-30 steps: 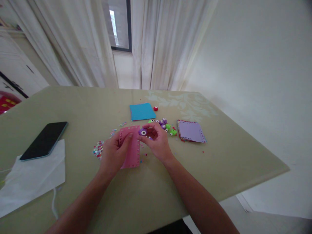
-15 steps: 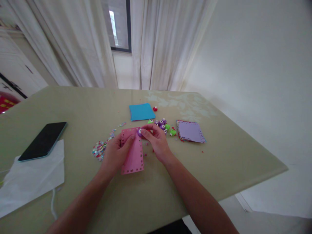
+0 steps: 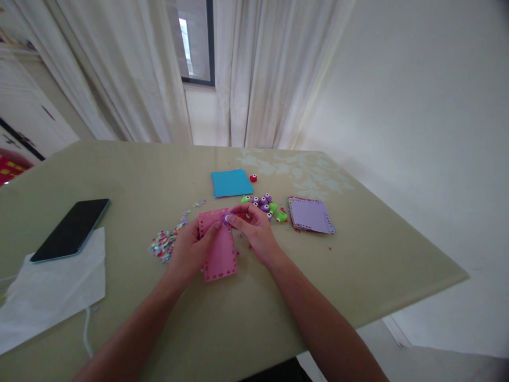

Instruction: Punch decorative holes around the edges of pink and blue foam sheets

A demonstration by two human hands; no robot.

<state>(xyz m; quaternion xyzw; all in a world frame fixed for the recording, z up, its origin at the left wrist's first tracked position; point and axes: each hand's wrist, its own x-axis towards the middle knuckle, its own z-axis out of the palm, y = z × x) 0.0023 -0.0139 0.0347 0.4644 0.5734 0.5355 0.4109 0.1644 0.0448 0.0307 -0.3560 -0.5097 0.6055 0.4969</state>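
Note:
Pinched between the thumb and fingers of my left hand [image 3: 191,245] is a pink sheet of paper [image 3: 221,257], with small heart-shaped holes along its edges. My right hand [image 3: 254,228] grips a small purple paper punch [image 3: 228,218] with a white eye-like button, placed at the sheet's upper right edge. My right thumb lies against the button; the far side of the punch is hidden by my fingers. Just beyond that hand lie several more purple punches [image 3: 264,200] and green punches [image 3: 281,216]. Left of the sheet is a heap of coloured paper bits [image 3: 162,245].
A stack of blue paper [image 3: 232,183] lies farther back, beside a red punch [image 3: 253,178]. To the right is a pile of lilac punched sheets [image 3: 312,215]. A phone [image 3: 71,229] rests partly on white paper [image 3: 75,281] at the left, near a white cable [image 3: 86,331].
The pink sheet has tilted, its lower end swinging slightly right and up. The purple punch has shifted slightly left and down, with my right thumb now over its button.

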